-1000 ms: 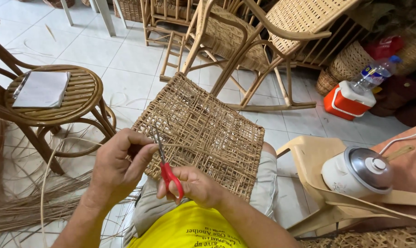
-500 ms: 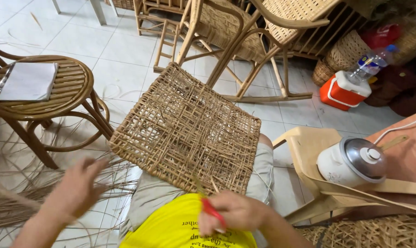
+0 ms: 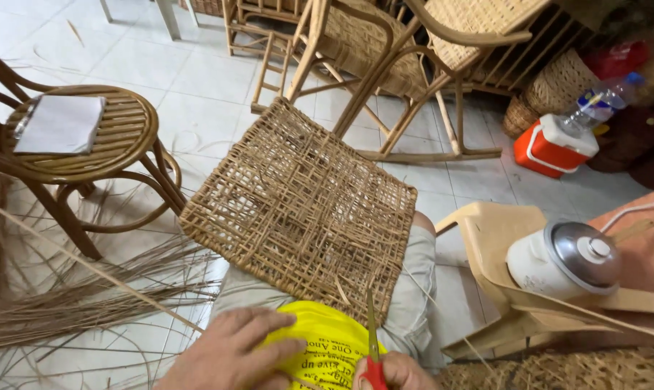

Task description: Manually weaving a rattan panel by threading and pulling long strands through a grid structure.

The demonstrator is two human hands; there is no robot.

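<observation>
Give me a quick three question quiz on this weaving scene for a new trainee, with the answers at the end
1. True or false: the woven cane panel rests on the person's lap.
2. Which hand holds the red-handled scissors? A) left hand B) right hand C) neither
3. What lies on the seat of the round rattan stool?

Key
1. True. It lies across the knees, tilted toward the floor.
2. B. The right hand grips the handles at the bottom edge, blades pointing up at the panel's near edge; the left hand lies flat on the yellow shirt.
3. A clipboard with white paper.
</observation>
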